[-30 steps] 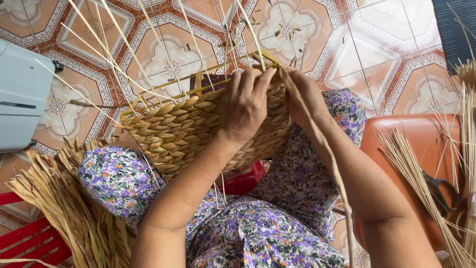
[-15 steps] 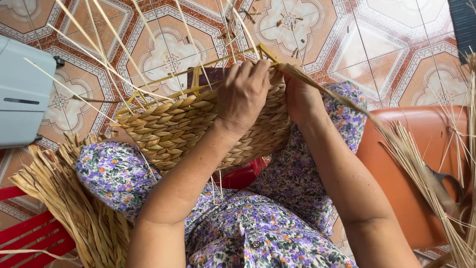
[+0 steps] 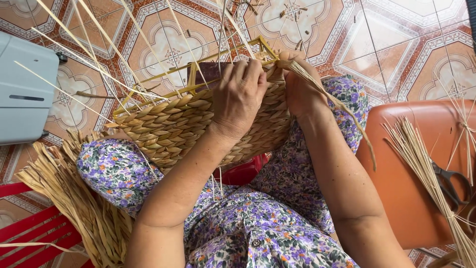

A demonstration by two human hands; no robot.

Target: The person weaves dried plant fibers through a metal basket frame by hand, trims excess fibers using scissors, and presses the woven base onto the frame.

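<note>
A half-woven straw basket (image 3: 173, 126) on a yellow wire frame (image 3: 196, 82) rests on my lap, with thin upright stakes sticking out of its top. My left hand (image 3: 240, 94) lies over the basket's upper rim, fingers pressed on the weave. At the basket's right corner my right hand (image 3: 297, 84) pinches a twisted straw strand (image 3: 337, 101), which trails down to the right over my forearm.
A bundle of dried flat straw (image 3: 74, 198) lies on a red slatted chair (image 3: 34, 231) at lower left. A grey plastic box (image 3: 25, 89) stands at left. An orange stool (image 3: 421, 164) at right holds thin reeds (image 3: 426, 168) and black scissors (image 3: 451, 181). Patterned tiles cover the floor.
The view has shifted a little and both hands sit slightly higher in it. The strand in my right hand now hangs down to the right across my forearm.
</note>
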